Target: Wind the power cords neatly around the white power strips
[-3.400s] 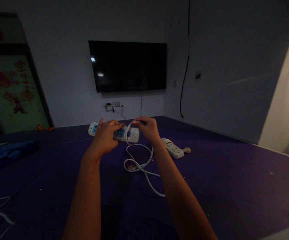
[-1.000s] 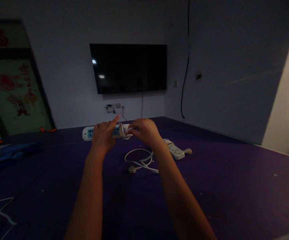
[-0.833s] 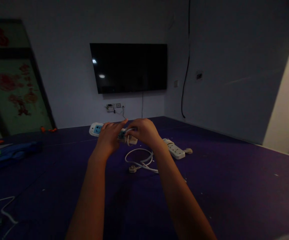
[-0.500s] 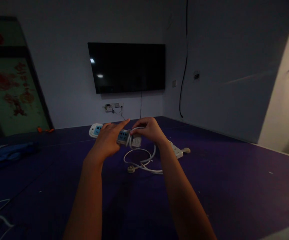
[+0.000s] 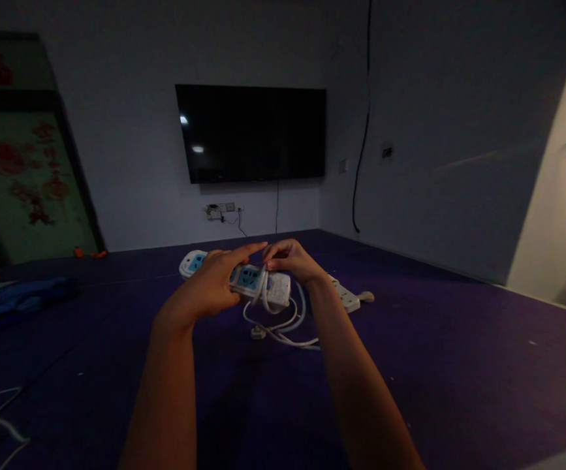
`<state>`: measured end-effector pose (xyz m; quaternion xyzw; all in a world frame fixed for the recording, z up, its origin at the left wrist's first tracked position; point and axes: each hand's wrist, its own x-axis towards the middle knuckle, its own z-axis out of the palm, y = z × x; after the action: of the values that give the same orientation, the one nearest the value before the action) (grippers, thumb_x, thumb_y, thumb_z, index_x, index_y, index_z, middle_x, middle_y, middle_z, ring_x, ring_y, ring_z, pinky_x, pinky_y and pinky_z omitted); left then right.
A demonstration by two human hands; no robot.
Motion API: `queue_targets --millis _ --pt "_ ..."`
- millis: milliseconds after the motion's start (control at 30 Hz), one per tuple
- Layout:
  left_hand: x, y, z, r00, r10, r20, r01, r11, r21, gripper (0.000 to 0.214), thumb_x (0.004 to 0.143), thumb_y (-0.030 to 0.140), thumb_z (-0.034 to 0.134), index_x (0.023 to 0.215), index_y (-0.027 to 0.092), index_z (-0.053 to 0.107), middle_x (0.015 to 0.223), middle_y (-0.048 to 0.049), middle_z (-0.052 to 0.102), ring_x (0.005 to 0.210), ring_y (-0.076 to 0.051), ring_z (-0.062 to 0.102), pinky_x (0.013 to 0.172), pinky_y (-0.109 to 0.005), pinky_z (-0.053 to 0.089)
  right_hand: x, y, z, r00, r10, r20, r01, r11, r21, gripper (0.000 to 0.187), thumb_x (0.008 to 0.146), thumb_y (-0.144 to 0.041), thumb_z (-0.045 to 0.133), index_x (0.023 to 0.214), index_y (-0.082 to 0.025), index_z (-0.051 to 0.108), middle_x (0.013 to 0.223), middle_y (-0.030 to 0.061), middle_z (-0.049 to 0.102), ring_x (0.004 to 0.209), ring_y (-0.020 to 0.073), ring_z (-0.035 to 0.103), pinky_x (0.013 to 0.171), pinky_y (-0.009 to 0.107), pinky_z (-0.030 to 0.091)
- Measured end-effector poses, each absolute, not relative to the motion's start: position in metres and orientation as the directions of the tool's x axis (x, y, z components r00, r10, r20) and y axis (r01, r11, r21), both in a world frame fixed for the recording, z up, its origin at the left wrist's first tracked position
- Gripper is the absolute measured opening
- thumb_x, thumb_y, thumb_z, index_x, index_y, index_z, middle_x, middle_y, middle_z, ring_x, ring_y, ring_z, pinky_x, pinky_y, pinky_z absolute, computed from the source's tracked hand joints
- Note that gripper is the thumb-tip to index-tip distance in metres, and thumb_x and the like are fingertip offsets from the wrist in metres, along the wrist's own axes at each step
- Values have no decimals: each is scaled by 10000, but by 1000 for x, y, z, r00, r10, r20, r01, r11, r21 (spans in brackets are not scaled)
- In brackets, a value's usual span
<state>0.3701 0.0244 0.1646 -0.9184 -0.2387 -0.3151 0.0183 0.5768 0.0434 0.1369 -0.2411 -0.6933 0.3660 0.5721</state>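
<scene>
My left hand (image 5: 209,287) grips the power strip (image 5: 243,281); my right hand (image 5: 290,260) pinches its white cord (image 5: 283,323) above the purple floor (image 5: 459,365).

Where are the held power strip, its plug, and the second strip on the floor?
held power strip (image 5: 277,288), head view, white end casing.
plug (image 5: 258,333), head view, plug body on the floor.
second strip (image 5: 347,299), head view, top face.
</scene>
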Motion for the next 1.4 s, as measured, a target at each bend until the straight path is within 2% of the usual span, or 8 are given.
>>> queue_targets --millis 167,300,600,900,1000,1167,1300,1400 --pt "365 25 165 745 409 527 358 -912 200 791 598 116 617 1359 283 483 1102 -65 687 933 -245 640 805 -374 496 575 45 134 -280 737 615 -85 619 -781 201 500 -279 836 556 -161 682 722 1 619 632 91 546 528 206 407" --pt "367 23 165 766 371 525 254 -925 283 806 589 74 604 1355 294 490 1172 -63 669 964 -228 644 803 -355 507 577 52 126 -287 768 572 -160 550 -819 335 469 -416 850 542 -151 660 708 2 616 524 65 480 452 192 336" --pt "372 22 168 702 420 576 205 -893 401 659 574 98 683 1212 253 631 1114 -64 700 907 -224 668 797 -372 535 570 58 121 -145 804 577 -298 521 -800 425 462 -475 844 592 -161 589 642 -10 595 562 102 529 540 229 429" --pt "373 29 166 540 500 677 81 -832 549 727 525 198 796 1228 205 614 1201 -103 664 1087 -272 622 972 -469 474 553 76 114 21 887 462 -357 438 -825 239 757 -398 635 771 -164 584 689 22 620 622 133 570 585 250 476" --pt "371 36 166 437 515 737 69 -836 544 683 508 206 811 1173 195 651 1187 -97 673 1095 -269 620 997 -461 461 542 76 114 65 851 522 -377 505 -776 196 711 -329 666 809 -185 576 640 -5 585 530 102 505 462 201 393" --pt "369 50 162 354 535 767 64 -832 551 670 502 196 818 1151 160 659 1189 -114 669 1104 -277 615 1014 -458 450 526 78 115 -55 856 515 -385 457 -802 260 671 -393 671 733 -184 529 456 -76 428 353 36 278 361 178 191" --pt "373 62 156 271 537 799 40 -835 548 695 518 217 822 1182 142 634 1210 -128 655 1119 -275 606 1025 -450 441 521 75 118 -13 830 558 -362 516 -777 348 590 -438 724 662 -189 492 419 -97 381 338 29 271 357 183 172" --pt "379 68 152 199 537 820 43 -841 540 690 533 240 817 1190 141 627 1223 -133 646 1125 -281 600 1025 -460 438 521 71 122 24 835 550 -312 529 -790 284 646 -390 699 695 -183 510 445 -97 406 335 32 307 359 175 168"
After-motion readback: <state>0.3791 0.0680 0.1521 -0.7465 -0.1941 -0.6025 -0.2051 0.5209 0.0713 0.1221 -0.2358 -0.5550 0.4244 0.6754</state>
